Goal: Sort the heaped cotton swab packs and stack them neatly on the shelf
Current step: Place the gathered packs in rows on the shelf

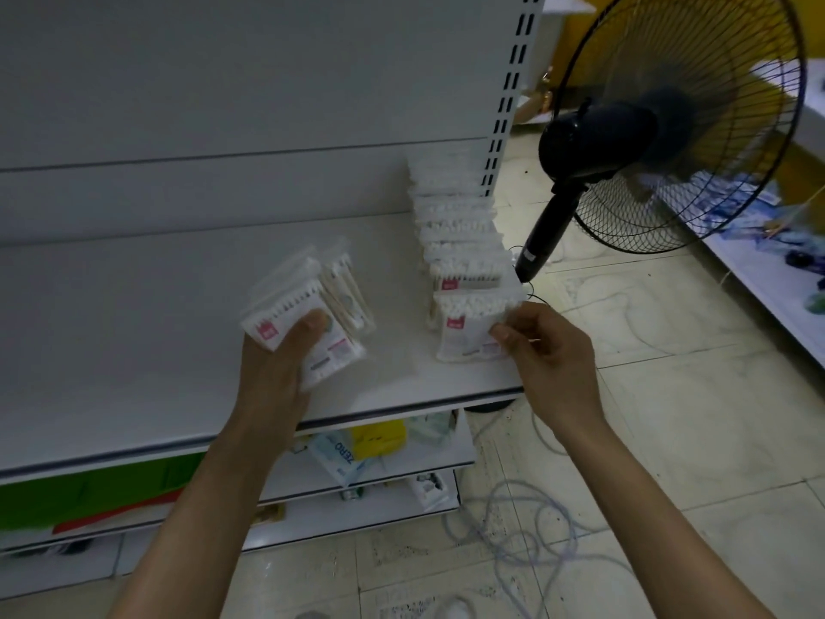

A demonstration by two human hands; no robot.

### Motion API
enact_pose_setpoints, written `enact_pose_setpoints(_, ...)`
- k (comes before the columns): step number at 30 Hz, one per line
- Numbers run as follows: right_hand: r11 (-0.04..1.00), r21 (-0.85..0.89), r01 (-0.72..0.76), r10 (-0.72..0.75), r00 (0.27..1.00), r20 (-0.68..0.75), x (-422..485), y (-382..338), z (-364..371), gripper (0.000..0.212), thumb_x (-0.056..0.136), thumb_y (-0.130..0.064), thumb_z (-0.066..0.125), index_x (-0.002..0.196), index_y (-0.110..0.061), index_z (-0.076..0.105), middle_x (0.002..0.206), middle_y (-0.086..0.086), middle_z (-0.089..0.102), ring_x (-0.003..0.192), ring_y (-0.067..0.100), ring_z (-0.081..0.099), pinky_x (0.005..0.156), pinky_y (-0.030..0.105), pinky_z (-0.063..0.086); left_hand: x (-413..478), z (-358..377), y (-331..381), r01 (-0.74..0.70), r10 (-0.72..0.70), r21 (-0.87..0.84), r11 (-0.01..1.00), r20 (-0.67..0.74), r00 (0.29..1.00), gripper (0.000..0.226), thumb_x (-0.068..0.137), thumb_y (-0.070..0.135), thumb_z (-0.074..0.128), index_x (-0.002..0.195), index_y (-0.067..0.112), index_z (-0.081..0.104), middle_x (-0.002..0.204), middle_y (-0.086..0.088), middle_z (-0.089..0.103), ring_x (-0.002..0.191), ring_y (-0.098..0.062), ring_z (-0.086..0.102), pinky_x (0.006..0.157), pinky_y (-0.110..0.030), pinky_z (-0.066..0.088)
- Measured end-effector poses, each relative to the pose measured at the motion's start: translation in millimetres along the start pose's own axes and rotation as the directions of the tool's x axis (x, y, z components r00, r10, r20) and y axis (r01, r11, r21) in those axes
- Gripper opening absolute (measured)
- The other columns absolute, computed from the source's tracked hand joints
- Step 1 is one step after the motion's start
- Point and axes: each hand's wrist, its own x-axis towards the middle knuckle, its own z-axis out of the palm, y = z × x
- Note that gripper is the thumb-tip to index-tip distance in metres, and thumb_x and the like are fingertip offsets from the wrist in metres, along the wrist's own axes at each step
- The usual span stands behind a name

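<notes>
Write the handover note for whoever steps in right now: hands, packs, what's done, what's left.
Left hand grips a bundle of packs above the shelf.
Right hand pinches the front pack of the row at the shelf's right end, near the fan.
Done: the row stands lined up, front to back.
Left: seat the front pack, then probably sort and add the bundle. No other loose packs show on this shelf.
</notes>
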Motion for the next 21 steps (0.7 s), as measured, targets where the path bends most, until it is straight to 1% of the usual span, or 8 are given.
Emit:
enact_pose_setpoints(1, 1.0, 0.011, 0.007, -0.007, 1.0, -0.005, 0.7, 0.3, 0.9, 0.028, 0.083, -0.007, 0.07, 0.082, -0.033, 0.06, 0.079, -0.017, 0.064, 0.072, -0.005, 0.059, 0.066, 0.01, 0.045, 0.2, -1.8, -0.4, 0.014, -0.014, 0.01, 1.0, -0.002, 1.0, 0.06, 0.045, 0.041, 0.093, 0.097, 0.026, 0.068, 0.097, 0.005, 0.074, 0.095, -0.015, 0.07, 0.071, -0.032, 0.059)
enact_pose_setpoints(2, 1.0, 0.018, 0.014, -0.014, 1.0, -0.009, 1.2, 0.3, 2.2, 0.028, 0.083, -0.007, 0.07, 0.083, -0.032, 0.06, 0.08, -0.016, 0.065, 0.072, -0.005, 0.059, 0.067, 0.01, 0.045, 1.5, -3.2, -1.4, 0.014, -0.014, 0.013, 1.0, -0.009, 1.0, 0.067, 0.039, 0.046, 0.094, 0.097, 0.026, 0.068, 0.098, 0.004, 0.074, 0.096, -0.016, 0.07, 0.073, -0.033, 0.059)
enact_pose_setpoints(6, 0.999, 0.029, 0.03, -0.028, 0.997, -0.071, 3.6, 0.6, 7.5, 0.024, 0.082, -0.012, 0.072, 0.089, -0.03, 0.058, 0.082, -0.013, 0.065, 0.072, -0.003, 0.059, 0.067, 0.01, 0.046, 1.7, -4.7, -2.5, 0.021, -0.021, 0.019, 1.0, 0.025, 0.999, 0.064, 0.044, 0.043, 0.093, 0.101, 0.026, 0.071, 0.106, 0.0, 0.072, 0.104, -0.023, 0.067, 0.081, -0.043, 0.058)
enact_pose_setpoints(10, 0.999, 0.036, 0.024, -0.02, 0.994, -0.107, 4.8, 2.5, 12.8, 0.019, 0.083, -0.016, 0.072, 0.093, -0.026, 0.059, 0.085, -0.012, 0.066, 0.074, 0.001, 0.06, 0.067, 0.014, 0.048, 1.9, -4.3, -1.9, 0.055, -0.055, 0.031, 0.998, 0.018, 0.998, 0.076, 0.044, 0.044, 0.093, 0.11, 0.021, 0.065, 0.111, -0.004, 0.071, 0.109, -0.028, 0.064, 0.085, -0.05, 0.055)
enact_pose_setpoints(12, 0.999, 0.034, 0.037, -0.034, 0.994, -0.104, 5.7, 3.1, 13.0, 0.019, 0.083, -0.015, 0.072, 0.095, -0.023, 0.06, 0.085, -0.012, 0.066, 0.074, 0.001, 0.06, 0.067, 0.014, 0.047, 1.3, -3.4, -1.1, 0.054, -0.055, 0.039, 0.998, 0.035, 0.998, 0.072, 0.045, 0.044, 0.093, 0.108, 0.023, 0.067, 0.111, -0.004, 0.071, 0.109, -0.028, 0.065, 0.081, -0.047, 0.057)
enact_pose_setpoints(15, 0.998, 0.034, 0.043, -0.039, 0.994, -0.101, 6.3, 3.2, 11.1, 0.023, 0.082, -0.018, 0.073, 0.098, -0.027, 0.059, 0.086, -0.013, 0.065, 0.075, 0.001, 0.062, 0.067, 0.013, 0.048, 0.8, -4.1, -1.3, 0.045, -0.047, 0.038, 0.998, 0.049, 0.998, 0.062, 0.045, 0.044, 0.092, 0.101, 0.027, 0.073, 0.107, -0.001, 0.072, 0.105, -0.024, 0.067, 0.075, -0.039, 0.058)
enact_pose_setpoints(18, 0.999, 0.041, 0.036, -0.031, 0.994, -0.108, 4.0, 3.2, 8.3, 0.032, 0.08, -0.024, 0.074, 0.106, -0.028, 0.056, 0.093, -0.012, 0.064, 0.081, 0.0, 0.062, 0.07, 0.013, 0.049, 0.8, -5.4, -4.1, 0.031, -0.033, 0.049, 0.998, 0.041, 0.999, 0.057, 0.045, 0.047, 0.092, 0.097, 0.032, 0.075, 0.105, 0.002, 0.073, 0.105, -0.023, 0.067, 0.079, -0.042, 0.058)
enact_pose_setpoints(21, 0.992, 0.123, 0.009, 0.008, 0.99, -0.138, -2.4, 2.1, 5.5, 0.038, 0.08, -0.025, 0.075, 0.11, -0.032, 0.053, 0.101, -0.01, 0.062, 0.091, 0.005, 0.062, 0.078, 0.018, 0.051, 1.0, -3.6, -3.1, 0.021, -0.023, 0.049, 0.999, 0.034, 0.999, 0.052, 0.045, 0.047, 0.092, 0.092, 0.033, 0.076, 0.099, 0.004, 0.074, 0.099, -0.019, 0.069, 0.078, -0.042, 0.058)
